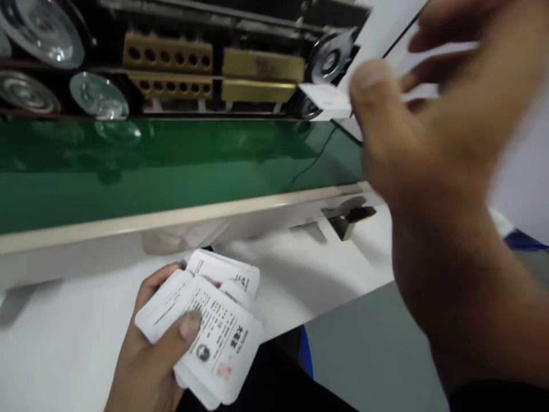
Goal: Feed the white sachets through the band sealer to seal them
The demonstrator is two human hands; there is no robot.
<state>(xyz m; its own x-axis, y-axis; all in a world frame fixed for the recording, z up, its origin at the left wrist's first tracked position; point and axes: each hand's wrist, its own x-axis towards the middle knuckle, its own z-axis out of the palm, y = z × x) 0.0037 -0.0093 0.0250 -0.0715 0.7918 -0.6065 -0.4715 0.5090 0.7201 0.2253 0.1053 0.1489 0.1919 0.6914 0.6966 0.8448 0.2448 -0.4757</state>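
My left hand (158,349) is closed on a fanned stack of white packets (234,349), low in the view. They have rounded corners, dark print with the words "white tea" and a small red mark; the thumb presses on the top one. Raised at the right, my right hand (433,120) is blurred, its thumb apart from the bent fingers, and I see nothing between them. Just left of that thumb, another white packet (328,100) sticks out at the right end of a band sealer, by its roller (329,60). I cannot tell whether the thumb touches it.
The sealer's green belt (193,171) runs across the view below its brass blocks (167,54) and metal wheels (98,94). A metal bracket (345,217) juts over the white tabletop (309,263). Grey floor (373,349) shows beyond the table edge.
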